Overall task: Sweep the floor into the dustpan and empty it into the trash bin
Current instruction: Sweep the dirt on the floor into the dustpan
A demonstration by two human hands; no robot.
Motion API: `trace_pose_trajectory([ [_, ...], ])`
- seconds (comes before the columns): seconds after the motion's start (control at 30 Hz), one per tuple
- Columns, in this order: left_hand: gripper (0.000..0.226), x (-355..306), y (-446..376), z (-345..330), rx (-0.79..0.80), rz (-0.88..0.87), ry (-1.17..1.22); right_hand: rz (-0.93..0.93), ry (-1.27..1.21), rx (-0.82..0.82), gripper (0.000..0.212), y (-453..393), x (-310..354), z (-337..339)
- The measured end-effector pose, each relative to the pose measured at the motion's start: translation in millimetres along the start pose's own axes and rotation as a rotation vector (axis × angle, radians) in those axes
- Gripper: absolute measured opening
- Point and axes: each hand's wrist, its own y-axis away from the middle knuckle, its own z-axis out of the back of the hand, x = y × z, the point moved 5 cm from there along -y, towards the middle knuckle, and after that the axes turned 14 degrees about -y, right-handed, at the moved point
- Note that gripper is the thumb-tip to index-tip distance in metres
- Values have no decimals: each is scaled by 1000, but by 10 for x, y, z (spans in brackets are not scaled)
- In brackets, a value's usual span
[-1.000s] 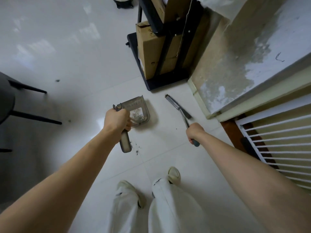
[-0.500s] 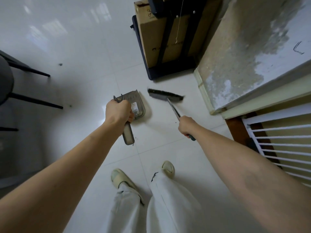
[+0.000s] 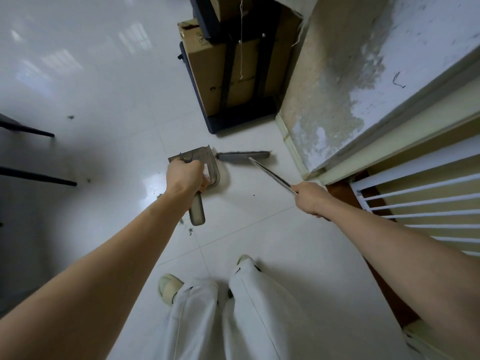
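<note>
Both arms outstretched; left grip (image 3: 185,176), right grip (image 3: 310,197) clenched.

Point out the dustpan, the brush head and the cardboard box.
dustpan (image 3: 211,163): head view, on its translucent side wall.
brush head (image 3: 242,157): head view, middle of the bristle block.
cardboard box (image 3: 207,66): head view, on its brown front face.

Single head-worn camera, wide-angle, looking steeply down past both forearms at the white tiled floor (image 3: 259,242). Close range. The wearer's shoes (image 3: 168,287) appear at bottom centre.
</note>
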Motion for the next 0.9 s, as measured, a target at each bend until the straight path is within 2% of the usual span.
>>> trace_pose_trajectory([
  [0.1, 25, -22, -88, -132, 8, 9, 5, 33, 29, -65, 47, -477, 108, 61],
  [0.23, 24, -161, -179, -314, 35, 16, 19, -11, 11, -132, 42, -987, 208, 197],
  [0.37, 28, -234, -225, -460, 82, 34, 39, -35, 20, -83, 45, -1141, 94, 22],
  [0.47, 29, -201, -215, -453, 90, 67, 88, -58, 28, -40, 51, -992, -81, -184],
  [0.6, 26, -172, -141, -387, 77, 86, 105, -128, -90, 30, 54, -553, -299, -405],
  [0.83, 22, -259, 319, -566, 78, -39, -104, -265, -85, 191, 58, 473, -577, -793],
  [0.9, 21, -287, 481, -615, 104, -53, -127, -288, -159, 180, 55, 689, -632, -758],
])
